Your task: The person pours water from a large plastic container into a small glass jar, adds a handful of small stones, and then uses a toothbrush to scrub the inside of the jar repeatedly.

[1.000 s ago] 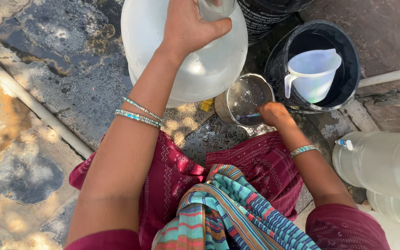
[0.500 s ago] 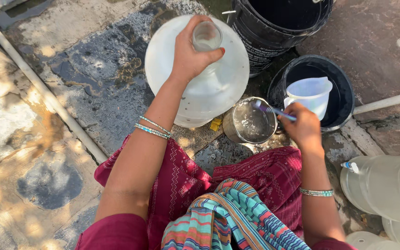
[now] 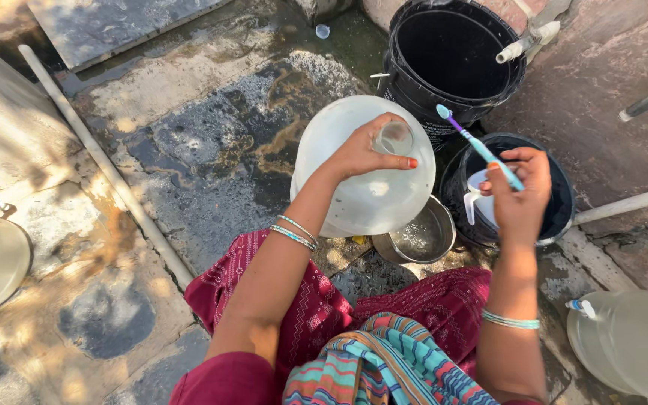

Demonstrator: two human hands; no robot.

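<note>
Gripping water jug (image 3: 369,195) neck left-handed (image 3: 365,154), toothbrush (image 3: 481,148) raised in right hand (image 3: 520,196)

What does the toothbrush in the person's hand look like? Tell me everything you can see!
The toothbrush is thin and looks like plastic, with a blue handle, a purple neck and a pale head with bristles at the top. The right hand pinches its lower end between the fingers, so it slants up and to the left. Its head pokes out over the rim of the big black bucket. Only the hand touches it. Whether the bristles are wet cannot be seen.
</note>
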